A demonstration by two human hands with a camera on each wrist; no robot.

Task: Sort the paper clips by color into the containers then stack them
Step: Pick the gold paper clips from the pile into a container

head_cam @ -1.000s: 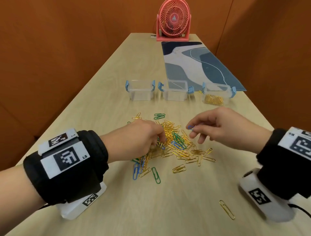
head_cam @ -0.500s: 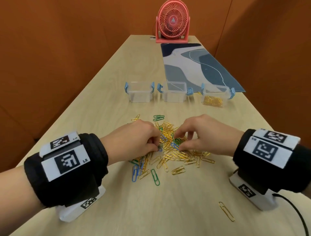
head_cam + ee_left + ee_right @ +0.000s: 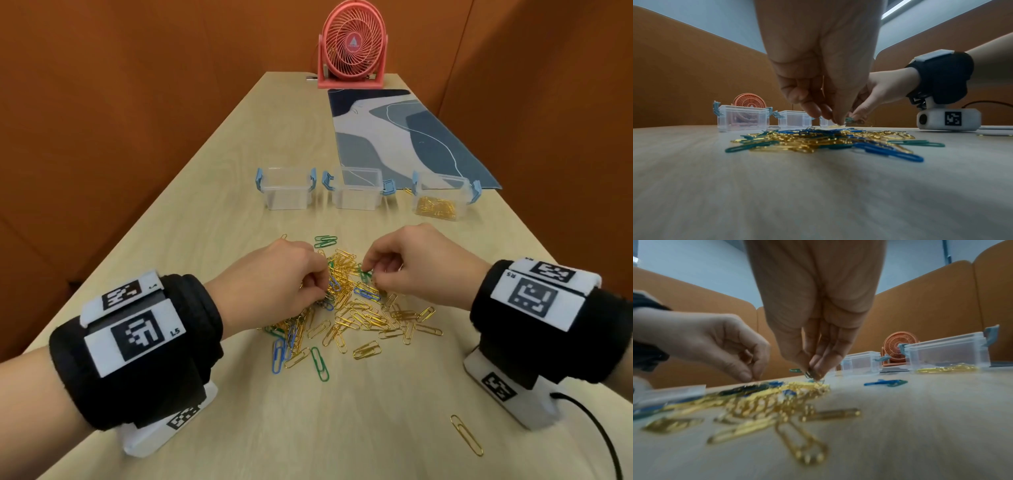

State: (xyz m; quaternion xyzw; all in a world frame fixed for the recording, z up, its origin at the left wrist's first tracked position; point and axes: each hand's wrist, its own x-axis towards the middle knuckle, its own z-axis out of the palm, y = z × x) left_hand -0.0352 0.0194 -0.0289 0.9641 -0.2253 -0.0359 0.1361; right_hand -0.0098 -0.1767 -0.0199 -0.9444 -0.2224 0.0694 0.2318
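Note:
A pile of gold, blue and green paper clips (image 3: 356, 308) lies on the table between my hands. My left hand (image 3: 322, 286) reaches into the pile's left side, fingers curled, thumb and fingertips (image 3: 836, 119) pinched on clips. My right hand (image 3: 371, 277) pinches a small bunch of green and gold clips (image 3: 813, 375) just above the pile. Three clear containers with blue latches stand behind the pile: the left container (image 3: 286, 188) and the middle container (image 3: 356, 188) look empty, while the right container (image 3: 440, 200) holds gold clips.
Two green clips (image 3: 325, 241) lie behind the pile, and one gold clip (image 3: 466, 435) lies alone near the front right. A blue patterned mat (image 3: 404, 137) and a pink fan (image 3: 352, 44) are at the far end. A black cable (image 3: 596, 431) trails from my right wrist.
My right hand has come left and down from beside the pile onto it and closed its fingertips on clips. My left hand has stayed in the pile.

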